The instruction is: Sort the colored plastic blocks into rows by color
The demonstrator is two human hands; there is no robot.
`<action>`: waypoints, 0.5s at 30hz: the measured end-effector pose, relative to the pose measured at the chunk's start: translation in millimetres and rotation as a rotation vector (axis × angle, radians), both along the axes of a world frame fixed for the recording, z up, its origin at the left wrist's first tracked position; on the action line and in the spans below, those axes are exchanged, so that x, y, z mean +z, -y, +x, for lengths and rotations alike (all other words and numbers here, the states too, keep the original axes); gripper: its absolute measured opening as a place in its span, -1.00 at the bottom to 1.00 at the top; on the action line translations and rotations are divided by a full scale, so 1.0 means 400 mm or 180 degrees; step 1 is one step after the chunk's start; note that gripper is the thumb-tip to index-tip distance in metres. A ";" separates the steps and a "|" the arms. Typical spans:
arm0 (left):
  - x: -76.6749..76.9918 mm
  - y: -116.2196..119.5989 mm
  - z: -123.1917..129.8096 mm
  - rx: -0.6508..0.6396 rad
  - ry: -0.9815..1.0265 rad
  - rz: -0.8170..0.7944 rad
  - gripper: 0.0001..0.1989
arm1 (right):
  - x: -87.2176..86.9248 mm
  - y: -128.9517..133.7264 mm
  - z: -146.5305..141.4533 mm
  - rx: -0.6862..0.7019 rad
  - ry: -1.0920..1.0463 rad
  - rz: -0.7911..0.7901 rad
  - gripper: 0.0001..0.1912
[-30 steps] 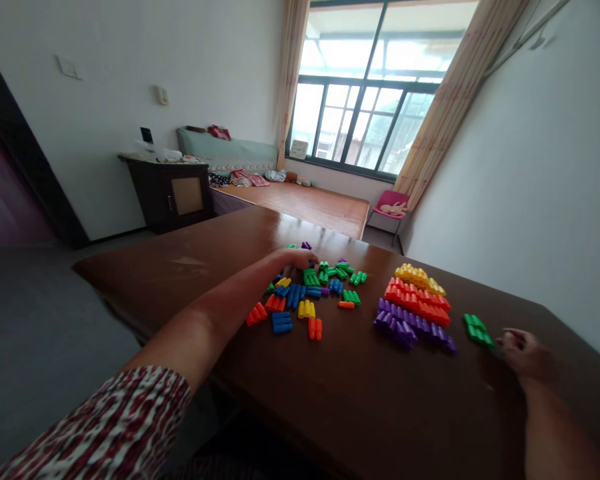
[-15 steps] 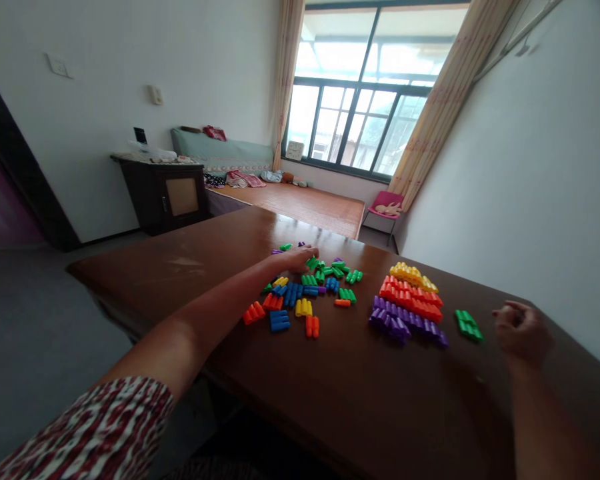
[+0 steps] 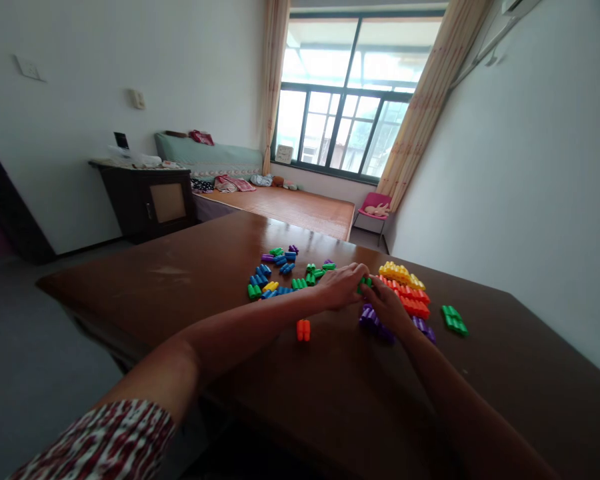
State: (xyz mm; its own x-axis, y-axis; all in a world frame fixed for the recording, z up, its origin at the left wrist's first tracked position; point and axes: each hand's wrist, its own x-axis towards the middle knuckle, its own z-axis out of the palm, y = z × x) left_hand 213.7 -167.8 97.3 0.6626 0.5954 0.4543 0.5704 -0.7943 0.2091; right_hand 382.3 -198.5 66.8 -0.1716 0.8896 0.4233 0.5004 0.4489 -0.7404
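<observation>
My left hand (image 3: pixel 344 285) and my right hand (image 3: pixel 387 305) meet above the middle of the table, fingers closed around a green plastic block (image 3: pixel 365 283) that they partly hide. Beneath and beside my right hand lie grouped rows of yellow blocks (image 3: pixel 401 273), red-orange blocks (image 3: pixel 414 303) and purple blocks (image 3: pixel 375 325). A green pair of blocks (image 3: pixel 454 320) rests apart, to the right of these rows. Left of my hands spreads a loose mix of blue blocks (image 3: pixel 259 275), green blocks (image 3: pixel 299 285) and others. One orange block (image 3: pixel 303 330) lies nearer me, below my left wrist.
The brown table (image 3: pixel 330 400) has its far edge near a bed (image 3: pixel 300 207) with a mat. A dark cabinet (image 3: pixel 147 200) stands at the left, and a pink chair (image 3: pixel 375 202) holding a soft toy is beyond the table, by the window.
My left hand has moved right from the loose pile, and my right hand has come in from the right side to meet it. A green block is now between them. The view has shifted slightly.
</observation>
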 end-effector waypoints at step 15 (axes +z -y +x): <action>-0.070 -0.277 -0.419 0.1430 0.0977 -0.0205 -0.67 | -0.148 0.031 0.688 -0.3755 -0.0167 -0.0041 -0.57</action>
State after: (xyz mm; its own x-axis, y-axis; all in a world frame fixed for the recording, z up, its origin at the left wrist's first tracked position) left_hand 46.0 -57.1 69.3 0.1794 0.8223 0.5401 0.7558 -0.4667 0.4594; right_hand 657.5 -211.1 7.5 0.7767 0.4904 0.3952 0.5694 -0.2784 -0.7735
